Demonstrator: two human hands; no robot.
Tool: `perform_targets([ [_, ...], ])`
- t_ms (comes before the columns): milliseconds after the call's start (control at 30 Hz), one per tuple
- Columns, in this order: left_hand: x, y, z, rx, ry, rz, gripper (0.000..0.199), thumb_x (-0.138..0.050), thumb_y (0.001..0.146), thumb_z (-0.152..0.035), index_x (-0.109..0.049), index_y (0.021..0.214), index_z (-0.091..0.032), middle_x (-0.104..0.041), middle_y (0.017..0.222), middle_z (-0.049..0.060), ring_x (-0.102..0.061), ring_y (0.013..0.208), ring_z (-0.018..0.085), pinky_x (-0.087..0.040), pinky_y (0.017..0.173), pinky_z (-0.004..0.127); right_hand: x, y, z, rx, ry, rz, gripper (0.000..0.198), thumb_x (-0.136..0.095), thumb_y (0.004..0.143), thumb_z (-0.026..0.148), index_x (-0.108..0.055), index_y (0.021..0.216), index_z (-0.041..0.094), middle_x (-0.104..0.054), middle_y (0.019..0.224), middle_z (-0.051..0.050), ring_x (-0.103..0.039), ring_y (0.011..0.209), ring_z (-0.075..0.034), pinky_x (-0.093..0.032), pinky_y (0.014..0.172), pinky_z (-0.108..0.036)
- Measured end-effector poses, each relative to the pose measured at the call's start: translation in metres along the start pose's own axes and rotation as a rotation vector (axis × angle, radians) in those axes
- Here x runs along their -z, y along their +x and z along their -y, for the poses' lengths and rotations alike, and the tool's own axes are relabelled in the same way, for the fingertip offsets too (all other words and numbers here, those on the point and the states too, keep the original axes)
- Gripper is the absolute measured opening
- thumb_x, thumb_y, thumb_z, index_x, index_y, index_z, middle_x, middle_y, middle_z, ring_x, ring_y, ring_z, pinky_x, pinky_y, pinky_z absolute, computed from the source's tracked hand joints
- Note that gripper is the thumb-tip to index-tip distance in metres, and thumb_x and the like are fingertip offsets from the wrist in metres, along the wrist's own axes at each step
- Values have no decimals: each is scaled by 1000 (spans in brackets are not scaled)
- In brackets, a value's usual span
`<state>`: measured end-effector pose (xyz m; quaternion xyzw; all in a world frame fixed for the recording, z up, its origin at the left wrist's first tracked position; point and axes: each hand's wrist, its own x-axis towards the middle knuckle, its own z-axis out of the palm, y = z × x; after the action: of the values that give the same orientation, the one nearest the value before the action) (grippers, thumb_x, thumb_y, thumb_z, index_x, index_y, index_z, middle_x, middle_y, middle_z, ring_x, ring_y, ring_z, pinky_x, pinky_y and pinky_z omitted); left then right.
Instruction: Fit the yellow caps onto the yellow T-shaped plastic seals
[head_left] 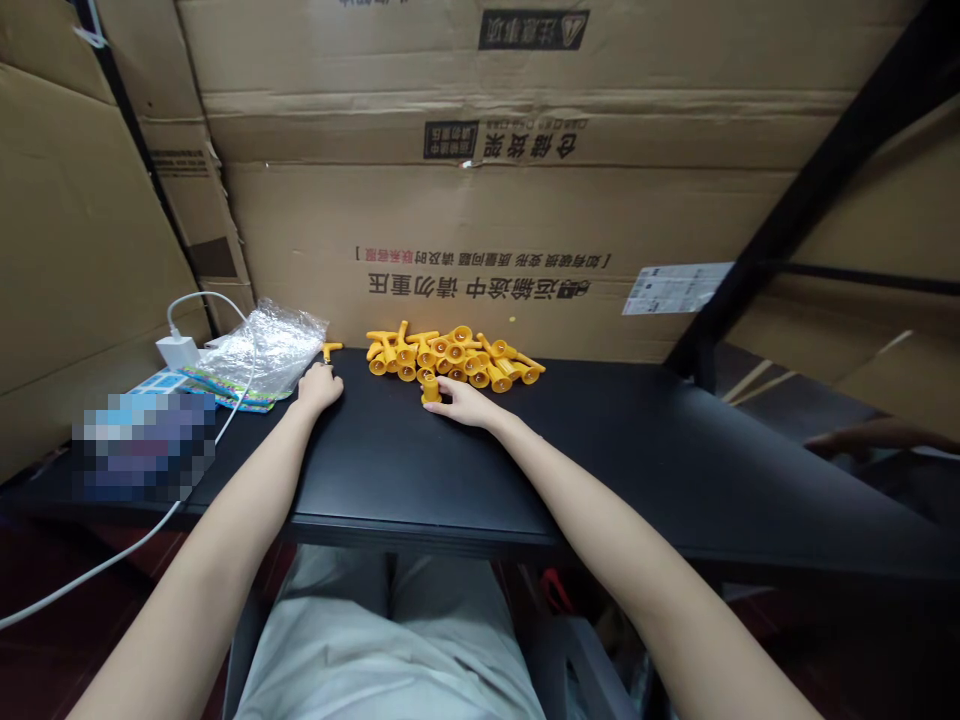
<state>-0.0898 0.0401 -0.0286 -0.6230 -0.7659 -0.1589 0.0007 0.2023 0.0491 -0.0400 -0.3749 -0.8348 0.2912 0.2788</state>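
My left hand (321,388) is closed near the plastic bags at the left of the black table. A yellow T-shaped handle (331,348) sticks out just beyond its fingers, which appear to grip its stem; the lower part is hidden. Between thumb and fingers, my right hand (463,404) holds a yellow cup-shaped plastic piece (430,391), upright at the table surface. Right behind it lies a heap of yellow plastic pieces (457,352), several with flared, hollow cup ends and some with T-shaped handles.
Clear plastic bags (274,335) with colourful edges lie at the left, beside a white charger (178,351) and its white cable (225,425). A blurred-out item (146,445) sits near the front left. Cardboard (450,210) walls the back. Another person's hand (877,436) shows at far right.
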Motion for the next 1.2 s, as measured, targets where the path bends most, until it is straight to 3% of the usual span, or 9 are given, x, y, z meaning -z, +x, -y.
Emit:
perform_targets([
  [133,5,-5,-9,-90,-31,-24,39,-43,83,-23,-68,111,-13,-63,120,16,-60,111,27,-46,95,35,1,-1,2,-4,-20,9,30,-67,79,23,-59,107,16,-66,118,-11,-60,116,-25,-42,104,-44],
  [267,13,-16,-25,-291,-134,35,34,-42,84,-25,-73,96,-16,-72,98,9,-65,95,23,-49,88,32,1,0,2,5,-31,13,29,-68,79,24,-60,106,17,-66,117,-10,-60,115,-24,-43,103,-44],
  [400,15,-22,-35,-450,-237,83,34,-44,85,-30,-71,102,-18,-72,96,6,-65,85,18,-50,82,29,1,0,2,16,-31,14,29,-68,79,25,-60,107,18,-67,116,-9,-60,115,-25,-43,103,-44],
  [567,9,-17,-25,-335,-74,-18,40,-43,83,-19,-66,115,-17,-64,115,11,-59,105,23,-47,93,34,1,0,3,11,-30,14,29,-67,79,24,-60,107,17,-67,115,-10,-61,113,-24,-44,101,-43],
  [700,9,-17,-20,-234,71,108,53,-39,84,-15,-49,136,-22,-51,135,13,-49,121,30,-43,98,47,1,-1,3,13,-49,10,28,-67,80,23,-60,106,17,-67,113,-9,-62,110,-23,-44,100,-42],
  [767,13,-21,-22,-235,119,147,50,-35,87,-16,-50,134,-23,-53,131,14,-49,120,31,-43,96,50,0,-2,5,19,-60,5,26,-66,81,23,-59,106,18,-67,112,-9,-63,107,-23,-45,98,-41],
  [867,20,-26,-26,-243,162,142,40,-38,86,-16,-56,121,-23,-54,121,14,-52,116,30,-46,91,44,-1,-3,13,-10,-125,-15,24,-65,80,21,-58,103,17,-67,108,-9,-63,103,-22,-46,94,-39],
  [1067,30,-33,-30,-164,161,238,38,-44,84,-16,-54,119,-26,-51,117,13,-59,105,26,-48,84,36,11,9,38,-209,-348,-143,33,-72,71,22,-54,99,17,-65,97,-9,-62,86,-23,-48,76,-34],
  [1200,32,-35,-32,-109,161,242,37,-42,84,-15,-51,119,-24,-51,116,15,-60,105,28,-48,84,38,25,20,48,-258,-252,-43,28,-76,68,26,-58,88,19,-63,75,0,-59,68,-17,-45,66,-27],
])
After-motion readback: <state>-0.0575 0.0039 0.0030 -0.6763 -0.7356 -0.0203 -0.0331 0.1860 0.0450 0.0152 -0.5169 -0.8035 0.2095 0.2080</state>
